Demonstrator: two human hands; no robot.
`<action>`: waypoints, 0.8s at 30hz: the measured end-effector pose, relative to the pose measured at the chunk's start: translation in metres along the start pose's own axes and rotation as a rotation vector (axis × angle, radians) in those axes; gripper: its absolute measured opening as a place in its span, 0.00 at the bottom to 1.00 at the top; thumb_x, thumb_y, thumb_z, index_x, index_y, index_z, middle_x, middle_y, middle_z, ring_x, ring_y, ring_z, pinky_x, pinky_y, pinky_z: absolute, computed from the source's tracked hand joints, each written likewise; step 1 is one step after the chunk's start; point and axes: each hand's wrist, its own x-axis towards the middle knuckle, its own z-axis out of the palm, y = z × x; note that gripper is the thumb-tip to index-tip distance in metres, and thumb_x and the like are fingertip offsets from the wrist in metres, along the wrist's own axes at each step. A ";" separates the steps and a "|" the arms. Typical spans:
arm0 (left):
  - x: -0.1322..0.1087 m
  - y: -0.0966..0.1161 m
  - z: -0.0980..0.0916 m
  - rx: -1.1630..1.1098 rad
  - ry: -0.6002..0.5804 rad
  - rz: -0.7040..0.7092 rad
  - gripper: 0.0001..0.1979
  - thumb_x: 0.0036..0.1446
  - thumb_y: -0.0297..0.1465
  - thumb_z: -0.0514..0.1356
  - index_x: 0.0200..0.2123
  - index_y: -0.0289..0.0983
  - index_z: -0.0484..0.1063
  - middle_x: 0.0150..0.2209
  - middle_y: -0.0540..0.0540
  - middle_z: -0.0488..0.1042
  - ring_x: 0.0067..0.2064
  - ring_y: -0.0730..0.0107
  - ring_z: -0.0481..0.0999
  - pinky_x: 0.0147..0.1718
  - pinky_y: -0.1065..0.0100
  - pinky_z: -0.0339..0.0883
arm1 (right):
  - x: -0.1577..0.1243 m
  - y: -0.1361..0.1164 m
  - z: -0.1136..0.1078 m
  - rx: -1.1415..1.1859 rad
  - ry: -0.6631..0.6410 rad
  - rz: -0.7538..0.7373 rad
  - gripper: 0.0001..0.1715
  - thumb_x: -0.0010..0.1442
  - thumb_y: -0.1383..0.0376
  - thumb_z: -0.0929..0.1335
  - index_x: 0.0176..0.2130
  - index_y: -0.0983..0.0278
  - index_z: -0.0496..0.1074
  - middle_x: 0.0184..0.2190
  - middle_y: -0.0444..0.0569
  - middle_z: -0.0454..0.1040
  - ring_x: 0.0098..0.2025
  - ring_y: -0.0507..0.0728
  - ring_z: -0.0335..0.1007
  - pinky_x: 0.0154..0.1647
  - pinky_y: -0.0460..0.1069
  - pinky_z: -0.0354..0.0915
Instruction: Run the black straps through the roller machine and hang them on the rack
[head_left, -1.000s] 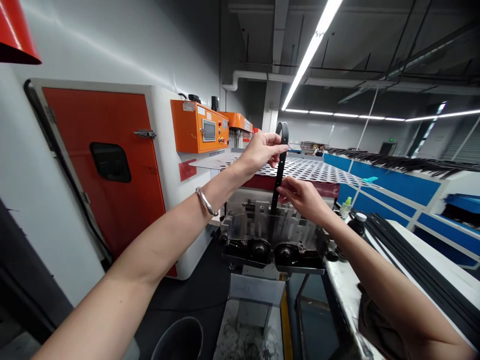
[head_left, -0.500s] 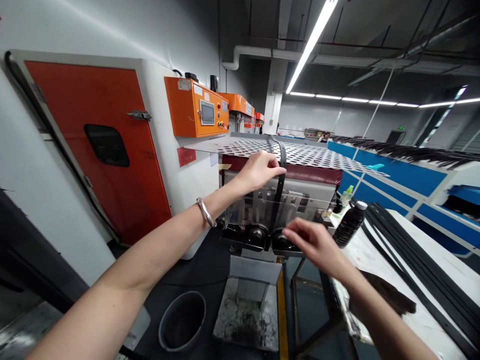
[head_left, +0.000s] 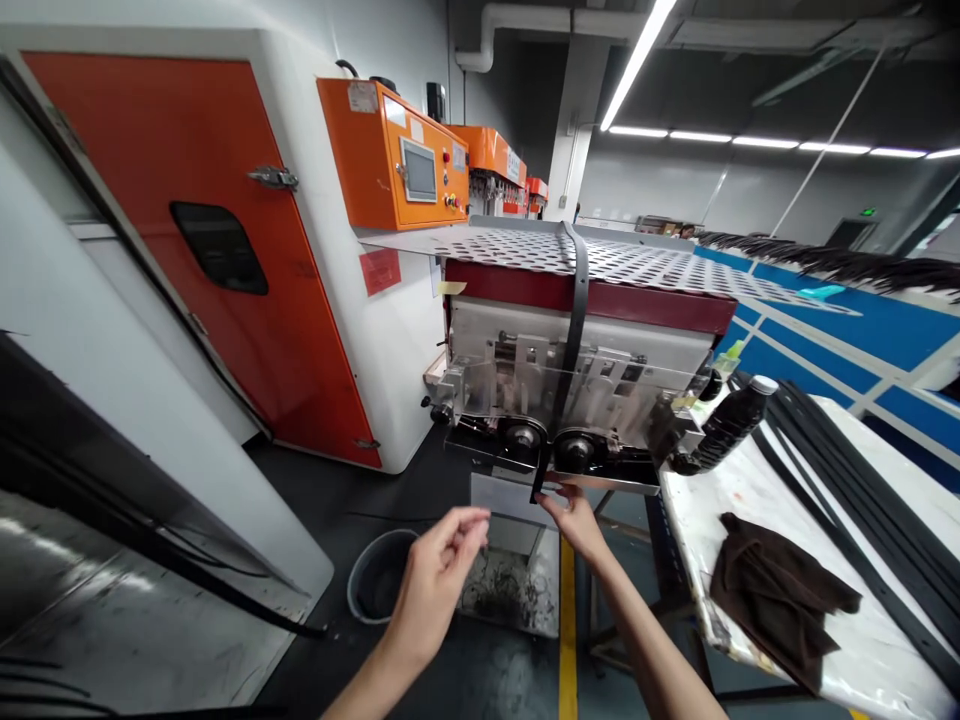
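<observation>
A long black strip (head_left: 577, 310) with small holes lies over the perforated metal top and runs down the machine's front. It passes between two round black rollers (head_left: 576, 450). My right hand (head_left: 576, 520) pinches the strip's lower end beneath the rollers, thumb and finger closed on it. To the left and nearer to me, my left hand (head_left: 439, 575) is held in the air with curled fingers and nothing visible in them; it is apart from the strip. The machine's front (head_left: 487, 340) carries a clear guard and metal fittings.
A white table (head_left: 750, 470) at right bears several black strips (head_left: 832, 470), a dark bottle (head_left: 731, 425) and a brown cloth (head_left: 780, 590). A grey bucket (head_left: 379, 575) and a dirty tray (head_left: 510, 590) stand on the floor. At left is an orange-doored cabinet (head_left: 187, 370).
My left hand has let go of the strip on the machine's upper edge and moved down left. My right hand has moved below the rollers and taken the strip's end. The view has tilted down.
</observation>
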 end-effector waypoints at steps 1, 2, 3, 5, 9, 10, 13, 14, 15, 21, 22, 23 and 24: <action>-0.008 -0.014 0.001 -0.008 -0.019 -0.064 0.17 0.61 0.47 0.55 0.43 0.41 0.73 0.33 0.50 0.74 0.31 0.71 0.68 0.31 0.70 0.62 | 0.003 0.001 0.001 -0.008 -0.004 0.002 0.21 0.54 0.54 0.68 0.43 0.63 0.73 0.47 0.56 0.76 0.51 0.67 0.70 0.50 0.56 0.65; -0.015 -0.026 0.002 -0.012 -0.030 -0.114 0.18 0.61 0.47 0.55 0.43 0.41 0.73 0.32 0.49 0.73 0.30 0.71 0.67 0.30 0.70 0.61 | 0.004 0.001 0.002 -0.016 -0.012 0.002 0.18 0.54 0.55 0.68 0.42 0.62 0.74 0.46 0.56 0.76 0.51 0.67 0.70 0.50 0.56 0.64; -0.021 -0.035 0.002 -0.013 -0.037 -0.152 0.19 0.60 0.48 0.55 0.43 0.40 0.73 0.32 0.49 0.73 0.29 0.71 0.65 0.30 0.69 0.60 | 0.005 0.000 0.002 -0.027 -0.021 -0.001 0.16 0.53 0.56 0.68 0.40 0.62 0.74 0.44 0.55 0.77 0.50 0.67 0.70 0.51 0.56 0.63; -0.029 -0.049 0.000 -0.012 -0.038 -0.198 0.20 0.60 0.48 0.54 0.43 0.39 0.73 0.31 0.49 0.72 0.28 0.71 0.64 0.29 0.69 0.60 | 0.003 0.000 0.002 -0.045 -0.047 -0.009 0.11 0.52 0.58 0.68 0.35 0.61 0.73 0.41 0.53 0.76 0.49 0.66 0.68 0.52 0.56 0.61; -0.031 -0.069 0.002 -0.015 -0.054 -0.257 0.20 0.59 0.47 0.55 0.42 0.38 0.73 0.32 0.48 0.73 0.29 0.70 0.66 0.28 0.69 0.60 | -0.015 -0.002 0.003 -0.036 -0.127 0.028 0.07 0.49 0.61 0.68 0.29 0.61 0.72 0.36 0.50 0.74 0.47 0.64 0.66 0.51 0.54 0.58; -0.030 -0.074 0.005 -0.021 -0.077 -0.289 0.20 0.58 0.47 0.55 0.42 0.37 0.72 0.32 0.48 0.73 0.29 0.70 0.67 0.27 0.69 0.60 | -0.022 -0.003 0.003 -0.020 -0.163 0.060 0.06 0.48 0.61 0.68 0.28 0.62 0.71 0.33 0.49 0.74 0.43 0.62 0.66 0.48 0.53 0.59; -0.024 -0.088 0.019 -0.084 -0.182 -0.453 0.22 0.53 0.47 0.57 0.42 0.36 0.72 0.35 0.46 0.74 0.34 0.67 0.69 0.26 0.70 0.58 | -0.046 -0.006 0.004 0.063 -0.303 0.198 0.10 0.47 0.59 0.68 0.22 0.62 0.67 0.22 0.43 0.67 0.30 0.56 0.63 0.35 0.49 0.59; -0.022 -0.091 0.024 -0.126 -0.223 -0.525 0.22 0.51 0.47 0.58 0.42 0.36 0.72 0.36 0.45 0.74 0.36 0.66 0.70 0.28 0.70 0.59 | -0.054 -0.008 0.004 0.096 -0.343 0.245 0.11 0.47 0.59 0.67 0.20 0.62 0.65 0.20 0.42 0.65 0.27 0.54 0.61 0.32 0.48 0.58; -0.021 -0.093 0.031 -0.182 -0.265 -0.594 0.21 0.50 0.45 0.59 0.41 0.36 0.72 0.37 0.44 0.75 0.38 0.65 0.71 0.31 0.70 0.61 | -0.062 -0.010 0.004 0.129 -0.371 0.286 0.12 0.48 0.59 0.67 0.19 0.62 0.64 0.18 0.41 0.63 0.26 0.53 0.59 0.30 0.47 0.56; -0.020 -0.094 0.065 -0.387 -0.330 -0.707 0.11 0.44 0.36 0.60 0.32 0.37 0.70 0.34 0.47 0.71 0.40 0.65 0.70 0.37 0.67 0.62 | -0.090 -0.016 0.005 0.262 -0.396 0.434 0.11 0.45 0.60 0.68 0.19 0.63 0.64 0.18 0.40 0.62 0.25 0.50 0.55 0.28 0.46 0.51; -0.020 -0.094 0.069 -0.378 -0.320 -0.699 0.10 0.44 0.35 0.60 0.31 0.37 0.69 0.33 0.47 0.70 0.39 0.65 0.69 0.37 0.66 0.61 | -0.092 -0.015 0.006 0.276 -0.394 0.453 0.11 0.44 0.60 0.68 0.19 0.63 0.65 0.17 0.39 0.62 0.24 0.50 0.54 0.28 0.46 0.51; -0.020 -0.095 0.073 -0.367 -0.312 -0.694 0.09 0.43 0.34 0.60 0.30 0.36 0.69 0.33 0.47 0.69 0.39 0.65 0.69 0.37 0.66 0.61 | -0.092 -0.012 0.008 0.289 -0.390 0.470 0.10 0.44 0.61 0.68 0.18 0.63 0.66 0.17 0.39 0.63 0.24 0.50 0.54 0.27 0.46 0.51; -0.020 -0.097 0.076 -0.356 -0.305 -0.688 0.08 0.43 0.33 0.60 0.29 0.36 0.69 0.32 0.46 0.69 0.39 0.65 0.68 0.37 0.66 0.60 | -0.093 -0.009 0.009 0.301 -0.386 0.487 0.10 0.43 0.61 0.68 0.18 0.64 0.66 0.17 0.39 0.63 0.24 0.50 0.54 0.27 0.46 0.51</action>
